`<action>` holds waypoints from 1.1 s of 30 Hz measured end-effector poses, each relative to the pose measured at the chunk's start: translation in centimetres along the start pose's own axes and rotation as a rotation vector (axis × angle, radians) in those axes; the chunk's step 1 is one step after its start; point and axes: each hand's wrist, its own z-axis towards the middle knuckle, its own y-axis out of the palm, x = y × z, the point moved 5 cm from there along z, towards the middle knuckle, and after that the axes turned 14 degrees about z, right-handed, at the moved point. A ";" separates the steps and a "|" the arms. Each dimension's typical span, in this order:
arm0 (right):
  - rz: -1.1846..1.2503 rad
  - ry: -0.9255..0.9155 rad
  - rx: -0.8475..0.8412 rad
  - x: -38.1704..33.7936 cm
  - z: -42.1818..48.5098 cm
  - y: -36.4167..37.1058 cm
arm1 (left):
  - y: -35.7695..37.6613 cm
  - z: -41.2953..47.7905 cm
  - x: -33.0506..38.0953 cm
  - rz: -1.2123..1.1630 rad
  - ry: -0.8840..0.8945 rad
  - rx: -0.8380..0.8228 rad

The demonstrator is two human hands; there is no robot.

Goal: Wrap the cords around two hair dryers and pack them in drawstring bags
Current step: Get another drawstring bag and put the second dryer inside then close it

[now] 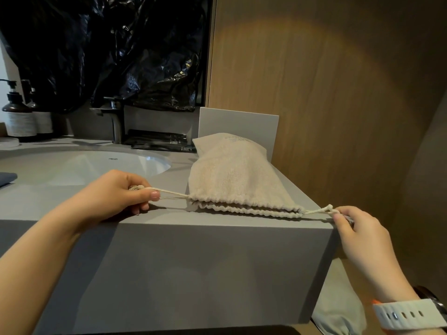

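A beige drawstring bag [232,175] lies bulging on the grey counter [169,213], its gathered mouth toward me along the front edge. My left hand [121,192] pinches the left drawstring [169,192], which runs taut to the bag's mouth. At the counter's right corner my right hand [355,228] grips the knotted right drawstring [321,210]. What is inside the bag is hidden. A second pale bag [338,310] shows partly below the counter at the lower right.
A white sink basin [84,165] and a dark tap [116,122] lie at the left, with pump bottles [19,117] behind. Black plastic sheeting [108,49] covers the wall above. A wooden panel [338,93] closes the right side. A grey upright board [239,124] stands behind the bag.
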 end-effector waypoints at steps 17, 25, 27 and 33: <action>-0.029 0.101 -0.014 1.6 -0.3 -0.3 | 0.3 0.5 -0.1 -0.008 0.001 0.032; 0.003 -0.050 -0.106 -1.4 -1.0 0.6 | 0.9 0.4 0.6 0.151 0.129 -0.048; -0.038 -0.111 -0.208 -2.3 -1.2 1.7 | 1.5 0.4 1.1 0.243 0.164 -0.078; -0.065 -0.165 -0.308 -3.5 -1.2 3.6 | 4.6 0.3 4.5 0.420 0.276 0.023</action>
